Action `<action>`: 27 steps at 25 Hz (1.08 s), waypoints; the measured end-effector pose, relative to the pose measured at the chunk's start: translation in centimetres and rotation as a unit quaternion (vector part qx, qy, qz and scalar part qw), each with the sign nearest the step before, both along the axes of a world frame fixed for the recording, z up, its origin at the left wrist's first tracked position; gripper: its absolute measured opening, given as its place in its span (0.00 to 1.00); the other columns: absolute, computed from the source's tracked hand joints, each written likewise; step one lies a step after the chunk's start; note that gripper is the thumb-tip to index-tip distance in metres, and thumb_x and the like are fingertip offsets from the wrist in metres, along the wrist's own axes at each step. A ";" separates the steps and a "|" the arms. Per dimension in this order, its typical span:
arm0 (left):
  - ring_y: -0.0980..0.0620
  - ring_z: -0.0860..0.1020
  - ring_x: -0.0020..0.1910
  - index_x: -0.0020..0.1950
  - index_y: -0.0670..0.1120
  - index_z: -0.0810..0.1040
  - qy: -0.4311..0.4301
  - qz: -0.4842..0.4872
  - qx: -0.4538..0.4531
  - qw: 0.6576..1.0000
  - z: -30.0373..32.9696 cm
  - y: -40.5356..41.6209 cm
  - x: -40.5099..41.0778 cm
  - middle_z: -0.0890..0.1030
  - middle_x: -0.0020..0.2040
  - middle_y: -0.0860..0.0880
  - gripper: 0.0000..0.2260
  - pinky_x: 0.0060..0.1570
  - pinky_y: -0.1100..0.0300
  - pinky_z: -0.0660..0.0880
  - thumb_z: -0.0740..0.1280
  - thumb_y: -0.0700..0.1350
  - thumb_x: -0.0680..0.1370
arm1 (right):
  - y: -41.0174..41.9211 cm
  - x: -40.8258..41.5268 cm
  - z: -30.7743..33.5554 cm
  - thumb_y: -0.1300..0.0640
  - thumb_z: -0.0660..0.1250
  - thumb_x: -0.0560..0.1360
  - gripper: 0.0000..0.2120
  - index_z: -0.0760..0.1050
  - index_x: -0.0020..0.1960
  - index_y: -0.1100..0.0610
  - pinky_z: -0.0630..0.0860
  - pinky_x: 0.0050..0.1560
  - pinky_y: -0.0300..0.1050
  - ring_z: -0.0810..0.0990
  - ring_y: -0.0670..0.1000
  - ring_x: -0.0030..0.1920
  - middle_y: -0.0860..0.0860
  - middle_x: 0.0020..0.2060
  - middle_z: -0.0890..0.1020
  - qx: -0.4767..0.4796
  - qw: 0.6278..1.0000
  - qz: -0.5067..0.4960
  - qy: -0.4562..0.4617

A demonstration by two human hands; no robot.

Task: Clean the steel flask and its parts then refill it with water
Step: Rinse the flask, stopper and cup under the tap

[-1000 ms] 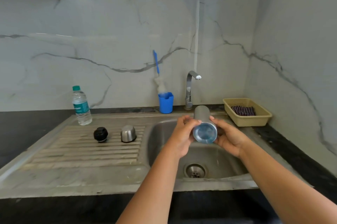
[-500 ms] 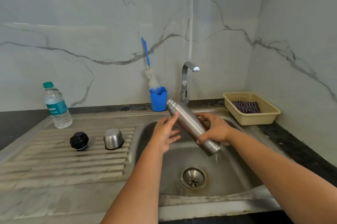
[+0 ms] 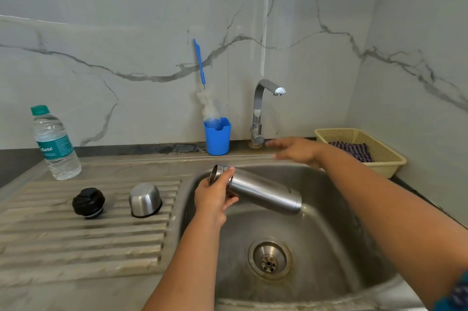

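Note:
My left hand (image 3: 215, 195) grips the neck of the steel flask (image 3: 263, 192), which lies almost level over the sink basin (image 3: 329, 234), mouth to the left and base to the right. My right hand (image 3: 295, 149) is off the flask, fingers stretched out and blurred, just right of the tap's base (image 3: 257, 137). No water runs from the tap spout (image 3: 278, 91). The flask's black stopper (image 3: 88, 202) and its steel cup lid (image 3: 144, 199), mouth down, stand on the ribbed drainboard (image 3: 76, 242).
A plastic water bottle (image 3: 54, 144) stands at the drainboard's back left. A blue cup (image 3: 217, 135) with a blue-handled bottle brush (image 3: 202, 87) sits left of the tap. A yellow basket (image 3: 379, 151) holding a striped cloth (image 3: 352, 151) is at the back right. The drain (image 3: 269, 258) is below.
My right hand let go of the flask and moved up toward the tap's base. My left hand took hold of the flask's neck, and the flask swung from steeply tilted to nearly level.

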State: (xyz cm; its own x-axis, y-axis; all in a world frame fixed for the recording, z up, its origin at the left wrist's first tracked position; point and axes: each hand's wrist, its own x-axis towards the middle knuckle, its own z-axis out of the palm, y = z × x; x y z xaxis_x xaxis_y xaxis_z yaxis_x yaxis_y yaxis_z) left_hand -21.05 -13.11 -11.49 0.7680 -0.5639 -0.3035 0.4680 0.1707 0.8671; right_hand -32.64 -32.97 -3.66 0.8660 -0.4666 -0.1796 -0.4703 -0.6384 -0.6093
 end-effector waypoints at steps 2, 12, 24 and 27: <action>0.48 0.80 0.47 0.48 0.48 0.74 -0.013 0.000 0.012 1.000 -0.4 -0.3 -0.1 0.80 0.52 0.43 0.13 0.46 0.49 0.82 0.77 0.46 0.71 | -1.6 2.2 -0.5 0.67 0.60 0.78 0.28 0.61 0.76 0.54 0.60 0.73 0.46 0.64 0.54 0.73 0.53 0.74 0.65 -0.055 0.995 -0.074 -0.034; 0.47 0.81 0.48 0.52 0.47 0.75 0.006 -0.035 0.010 0.999 -0.7 -1.1 -0.2 0.80 0.51 0.43 0.14 0.46 0.49 0.83 0.76 0.48 0.72 | -3.6 8.0 -2.2 0.77 0.56 0.73 0.36 0.63 0.75 0.50 0.53 0.75 0.49 0.55 0.55 0.77 0.52 0.77 0.58 -0.096 0.995 0.013 -0.024; 0.40 0.76 0.62 0.57 0.46 0.72 0.074 -0.028 -0.072 0.994 -1.1 -1.5 -0.6 0.77 0.61 0.40 0.15 0.63 0.40 0.75 0.73 0.40 0.74 | -1.1 -4.2 -3.6 0.72 0.60 0.74 0.24 0.74 0.66 0.54 0.70 0.63 0.43 0.74 0.51 0.66 0.52 0.64 0.77 0.021 0.978 -0.173 -0.117; 0.40 0.75 0.65 0.57 0.46 0.73 0.068 -0.028 -0.124 0.990 -0.7 -1.4 -0.8 0.77 0.63 0.40 0.13 0.67 0.39 0.70 0.71 0.37 0.76 | 2.1 -6.5 -4.3 0.66 0.65 0.71 0.39 0.55 0.78 0.51 0.63 0.72 0.51 0.61 0.56 0.74 0.54 0.75 0.61 -0.105 0.986 -0.127 0.038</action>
